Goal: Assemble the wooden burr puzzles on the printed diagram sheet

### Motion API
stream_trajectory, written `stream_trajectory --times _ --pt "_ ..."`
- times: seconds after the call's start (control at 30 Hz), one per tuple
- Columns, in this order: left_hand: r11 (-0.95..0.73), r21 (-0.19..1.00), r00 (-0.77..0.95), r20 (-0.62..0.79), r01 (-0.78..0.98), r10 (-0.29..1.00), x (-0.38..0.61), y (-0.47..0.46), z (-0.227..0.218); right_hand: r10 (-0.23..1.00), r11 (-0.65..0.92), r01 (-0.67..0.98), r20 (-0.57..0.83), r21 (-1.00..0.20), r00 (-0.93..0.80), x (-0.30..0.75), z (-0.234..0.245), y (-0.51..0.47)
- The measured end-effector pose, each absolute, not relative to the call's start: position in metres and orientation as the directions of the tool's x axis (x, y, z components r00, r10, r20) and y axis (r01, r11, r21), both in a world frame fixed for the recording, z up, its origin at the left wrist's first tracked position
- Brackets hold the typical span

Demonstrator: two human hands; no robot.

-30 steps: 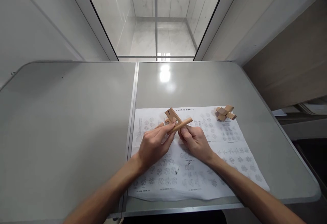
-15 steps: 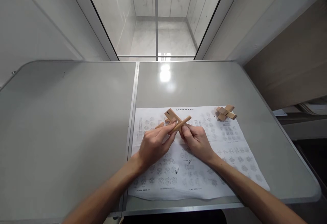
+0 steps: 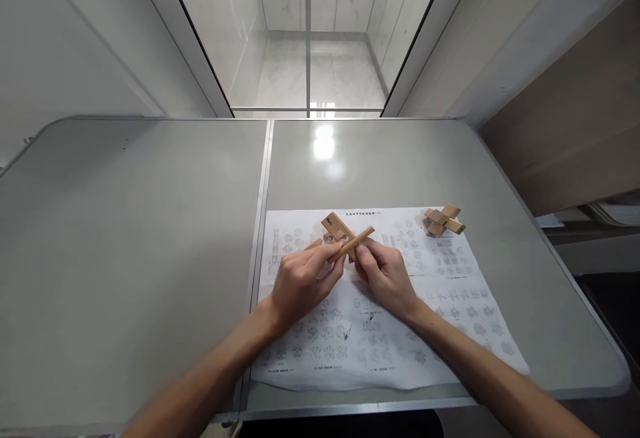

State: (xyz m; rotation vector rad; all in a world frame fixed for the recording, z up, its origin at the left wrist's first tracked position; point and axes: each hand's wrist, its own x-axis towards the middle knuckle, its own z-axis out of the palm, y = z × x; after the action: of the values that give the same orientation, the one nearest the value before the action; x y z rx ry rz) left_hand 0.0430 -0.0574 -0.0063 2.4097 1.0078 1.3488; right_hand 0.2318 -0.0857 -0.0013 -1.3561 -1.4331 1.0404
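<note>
Only slight shifts since the earlier frame: the left hand (image 3: pixel 307 285) pinches a slim tan wooden stick (image 3: pixel 363 235) across a flat, black-marked tan wooden piece (image 3: pixel 332 222) gripped by the right hand (image 3: pixel 387 278), between the surface's (image 3: pixel 400 165) near and far edges. Apparently they are being aligned, calling for steady holding.

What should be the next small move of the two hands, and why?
I would perhaps turn the stick slightly with the left hand, holding the marked piece steady in the right hand. The stick crosses over that piece at an angle, and each hand grips one; how the two meet is partly hidden.
</note>
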Motion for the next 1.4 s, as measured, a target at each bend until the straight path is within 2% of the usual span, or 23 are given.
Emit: stream_trajectory --times 0.2,0.37,0.67,0.87,1.07,1.4 --pt "-0.755 0.470 0.382 0.663 0.457 0.644 0.0439 -0.0586 -0.0041 0.994 0.107 0.284 0.112 -0.953 0.002 0.2323 0.0023 -0.0846" --pt "-0.723 0.518 0.354 0.640 0.457 0.682 0.0443 -0.0606 -0.0041 0.996 0.069 0.277 0.081 -0.959 0.033 0.2306 0.0004 -0.0850" --pt "-0.682 0.537 0.321 0.616 0.496 0.719 0.0426 -0.0604 -0.0039 0.997 0.076 0.240 0.066 -0.968 -0.051 0.2306 0.0040 -0.0832" --pt "-0.695 0.501 0.340 0.625 0.515 0.703 0.0421 -0.0592 -0.0062 0.997 0.022 0.204 0.006 -0.979 -0.079 0.2308 0.0034 -0.0839" --pt "-0.754 0.425 0.375 0.678 0.501 0.632 0.0416 -0.0575 -0.0071 0.997 -0.026 0.165 -0.036 -0.986 -0.062 0.2317 -0.0038 -0.0881" --pt "-0.764 0.440 0.394 0.670 0.471 0.629 0.0435 -0.0595 -0.0047 0.999 0.036 0.278 0.040 -0.960 0.008 0.2324 0.0025 -0.0851"
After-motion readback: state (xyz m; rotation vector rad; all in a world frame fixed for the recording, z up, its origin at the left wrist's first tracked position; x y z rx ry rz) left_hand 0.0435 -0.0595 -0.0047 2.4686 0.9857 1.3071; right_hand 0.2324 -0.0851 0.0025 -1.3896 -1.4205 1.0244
